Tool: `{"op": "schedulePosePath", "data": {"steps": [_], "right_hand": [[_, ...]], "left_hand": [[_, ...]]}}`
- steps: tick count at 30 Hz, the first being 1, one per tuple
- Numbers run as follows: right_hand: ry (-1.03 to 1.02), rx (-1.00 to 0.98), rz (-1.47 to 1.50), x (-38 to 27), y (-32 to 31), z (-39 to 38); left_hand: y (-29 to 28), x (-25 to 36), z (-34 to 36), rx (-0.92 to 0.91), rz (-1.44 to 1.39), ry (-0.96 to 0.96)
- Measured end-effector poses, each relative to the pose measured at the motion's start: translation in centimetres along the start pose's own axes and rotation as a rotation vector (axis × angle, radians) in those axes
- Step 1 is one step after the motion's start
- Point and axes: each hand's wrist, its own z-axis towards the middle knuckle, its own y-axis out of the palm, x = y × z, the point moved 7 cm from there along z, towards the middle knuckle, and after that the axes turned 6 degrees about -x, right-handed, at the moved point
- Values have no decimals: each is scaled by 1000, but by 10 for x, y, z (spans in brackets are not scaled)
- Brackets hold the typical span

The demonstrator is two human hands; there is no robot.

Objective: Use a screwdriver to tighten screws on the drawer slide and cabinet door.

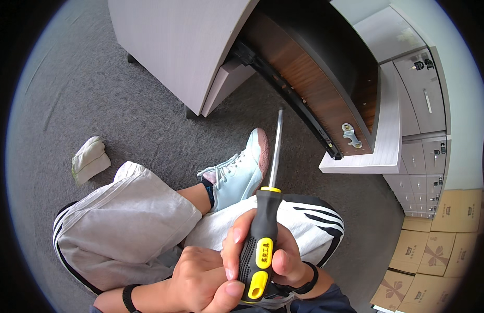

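Observation:
A screwdriver with a black and yellow handle and a long metal shaft points up and away from me. My right hand is wrapped round the handle from behind, thumb at its right side. Against the handle's lower left side, my left hand is closed, its thumb by the butt end. Beyond the shaft, a drawer with a brown wood side stands pulled out of a pale cabinet. Along that side runs a black drawer slide, and a small metal bracket sits near the drawer's front panel.
Grey carpet lies under my crossed legs. A crumpled pale cloth is on the floor at left. Grey cabinets with keys in their locks line the right wall, and several cardboard boxes are stacked at lower right.

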Motion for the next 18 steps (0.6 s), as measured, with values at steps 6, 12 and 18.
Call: {"op": "schedulePosePath", "data": {"steps": [6,12,18], "right_hand": [[-56,4,40,-6,-1,3],[-70,47,59,-3,-7,2],[-166,-114,20,-10,-5,10]], "left_hand": [[-1,0,2,5,84,16],[-4,-1,2,12,121,8],[-3,-2,5,12,113,-1]]}}
